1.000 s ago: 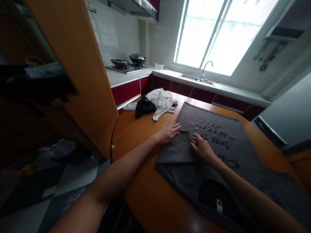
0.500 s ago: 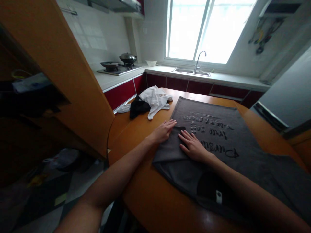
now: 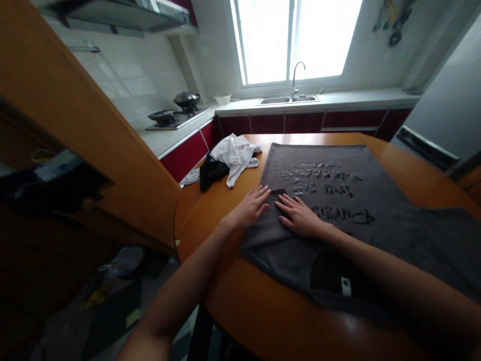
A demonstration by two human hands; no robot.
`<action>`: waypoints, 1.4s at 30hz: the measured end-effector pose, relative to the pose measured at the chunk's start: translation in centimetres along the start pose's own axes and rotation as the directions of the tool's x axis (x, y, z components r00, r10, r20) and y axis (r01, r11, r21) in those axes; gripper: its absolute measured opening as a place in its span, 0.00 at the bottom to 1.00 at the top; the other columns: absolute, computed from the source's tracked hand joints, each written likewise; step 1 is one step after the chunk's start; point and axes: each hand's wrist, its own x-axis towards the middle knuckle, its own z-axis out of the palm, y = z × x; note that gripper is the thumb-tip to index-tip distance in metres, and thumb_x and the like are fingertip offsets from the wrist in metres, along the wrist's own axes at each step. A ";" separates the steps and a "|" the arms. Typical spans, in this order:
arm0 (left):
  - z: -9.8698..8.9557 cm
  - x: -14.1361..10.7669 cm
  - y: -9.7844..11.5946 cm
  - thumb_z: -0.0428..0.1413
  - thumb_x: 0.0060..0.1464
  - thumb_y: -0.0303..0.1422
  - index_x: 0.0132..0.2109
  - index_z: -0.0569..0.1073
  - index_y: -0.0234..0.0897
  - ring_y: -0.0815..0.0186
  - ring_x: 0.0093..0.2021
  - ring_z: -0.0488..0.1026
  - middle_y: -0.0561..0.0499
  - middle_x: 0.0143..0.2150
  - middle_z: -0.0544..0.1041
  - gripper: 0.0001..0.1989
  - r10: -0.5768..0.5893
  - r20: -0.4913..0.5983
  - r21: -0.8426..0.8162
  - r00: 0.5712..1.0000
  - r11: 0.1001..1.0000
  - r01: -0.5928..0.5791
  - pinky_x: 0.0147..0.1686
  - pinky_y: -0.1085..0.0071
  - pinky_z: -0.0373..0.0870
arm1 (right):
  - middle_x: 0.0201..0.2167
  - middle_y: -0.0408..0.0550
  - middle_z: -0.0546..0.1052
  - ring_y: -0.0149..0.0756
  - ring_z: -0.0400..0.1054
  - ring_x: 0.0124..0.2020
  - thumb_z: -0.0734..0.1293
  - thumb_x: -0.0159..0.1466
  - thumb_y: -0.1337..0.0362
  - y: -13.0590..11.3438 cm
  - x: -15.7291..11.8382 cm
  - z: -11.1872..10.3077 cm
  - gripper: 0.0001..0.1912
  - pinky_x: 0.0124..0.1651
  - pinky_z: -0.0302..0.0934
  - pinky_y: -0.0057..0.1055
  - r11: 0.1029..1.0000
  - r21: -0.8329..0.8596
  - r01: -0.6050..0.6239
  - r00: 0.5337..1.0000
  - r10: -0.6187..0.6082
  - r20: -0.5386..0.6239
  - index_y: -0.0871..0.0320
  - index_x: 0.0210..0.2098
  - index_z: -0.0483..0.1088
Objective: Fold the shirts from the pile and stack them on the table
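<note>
A dark grey T-shirt (image 3: pixel 319 155) with black lettering lies spread on the wooden table (image 3: pixel 214 210), its neck opening and white label toward me. On the left, one sleeve is folded in over the body. My left hand (image 3: pixel 251 206) rests at the shirt's left edge, fingers extended and a little apart. Flat on the folded sleeve lies my right hand (image 3: pixel 300 215), its fingers spread, close beside the left one. Neither hand grips the cloth. My right forearm crosses over the collar and hides part of it.
White clothing (image 3: pixel 235 153) and a black garment (image 3: pixel 213 173) are heaped at the table's far left. Beyond stand a counter with a sink (image 3: pixel 289 100), and a stove with a lidded wok (image 3: pixel 187 100). A wooden panel (image 3: pixel 93 100) rises at left; a fridge (image 3: pixel 439 110) stands at right.
My left hand has flattened out, its thumb and fingers now spread more. My right hand stays nearly in place on the sleeve. The camera view has tilted and shifted slightly.
</note>
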 end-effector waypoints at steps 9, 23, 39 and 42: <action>1.0 -4.4 1.8 0.40 0.71 0.38 0.72 0.56 0.40 0.59 0.75 0.42 0.44 0.75 0.51 0.26 -0.012 0.087 -0.024 0.996 1.000 0.014 0.71 0.50 0.43 | 0.73 0.55 0.52 0.47 0.42 0.74 0.57 0.70 0.53 0.0 0.1 0.2 0.32 0.72 0.37 0.53 0.999 0.032 0.009 1.000 -0.008 -0.024 0.58 0.70 0.57; 0.1 -6.2 1.7 0.38 0.72 0.41 0.72 0.56 0.42 0.62 0.74 0.46 0.48 0.74 0.56 0.26 -0.049 -0.099 -0.147 0.994 0.989 0.034 0.72 0.54 0.44 | 0.72 0.55 0.53 0.47 0.43 0.73 0.58 0.69 0.53 0.0 0.1 0.3 0.32 0.72 0.37 0.53 0.999 0.053 0.007 0.999 -0.005 -0.038 0.58 0.69 0.59; 0.9 1.0 1.9 0.42 0.67 0.30 0.70 0.60 0.36 0.58 0.73 0.52 0.42 0.72 0.59 0.26 -0.068 -0.094 0.060 0.993 0.995 0.074 0.70 0.53 0.49 | 0.72 0.55 0.53 0.45 0.42 0.74 0.58 0.70 0.53 -0.4 0.0 -0.2 0.32 0.73 0.37 0.51 1.000 0.017 -0.004 1.000 0.005 -0.023 0.58 0.70 0.58; 2.7 1.9 0.9 0.42 0.68 0.33 0.70 0.58 0.36 0.55 0.74 0.48 0.41 0.73 0.56 0.26 -0.109 -0.066 0.111 0.992 0.987 0.116 0.70 0.49 0.47 | 0.72 0.55 0.53 0.45 0.42 0.74 0.58 0.69 0.53 -0.5 0.0 -0.2 0.32 0.73 0.36 0.50 1.000 0.017 -0.002 1.000 0.002 -0.024 0.59 0.70 0.58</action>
